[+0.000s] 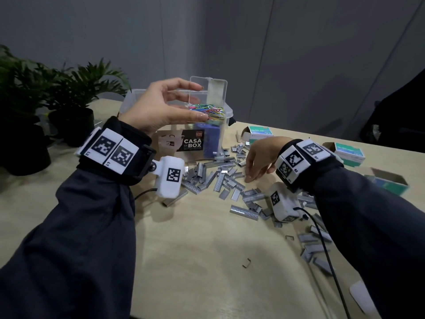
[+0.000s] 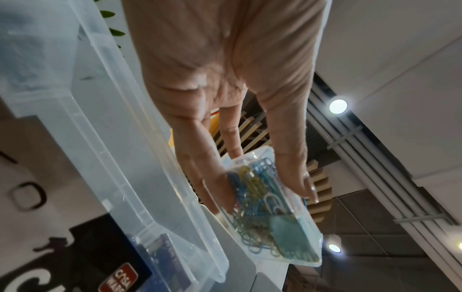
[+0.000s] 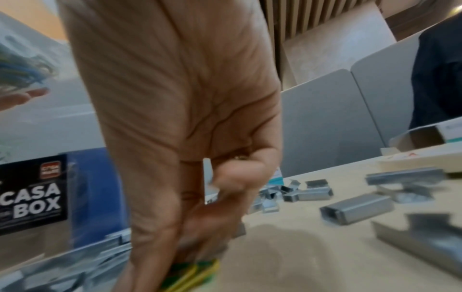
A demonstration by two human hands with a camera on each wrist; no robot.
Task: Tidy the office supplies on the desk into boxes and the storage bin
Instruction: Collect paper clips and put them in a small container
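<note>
Left grip [image 1: 161, 104] clasps paperclip box [image 1: 207, 97] above storage bin [image 1: 227, 111]; right grip [image 1: 257, 162] state unclear.

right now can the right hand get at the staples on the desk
Probably yes. The right hand already hangs fingers-down over the staples with nothing between; its fingertips look to be touching some. The left hand, holding the clip box, is up and clear.

Light wood table [image 1: 202, 245] is covered in loose staple strips [image 1: 220, 178], plus the clear Casa Box bin [image 1: 181, 143], open staple boxes [image 1: 349, 153] and potted plants [image 1: 69, 104].
</note>
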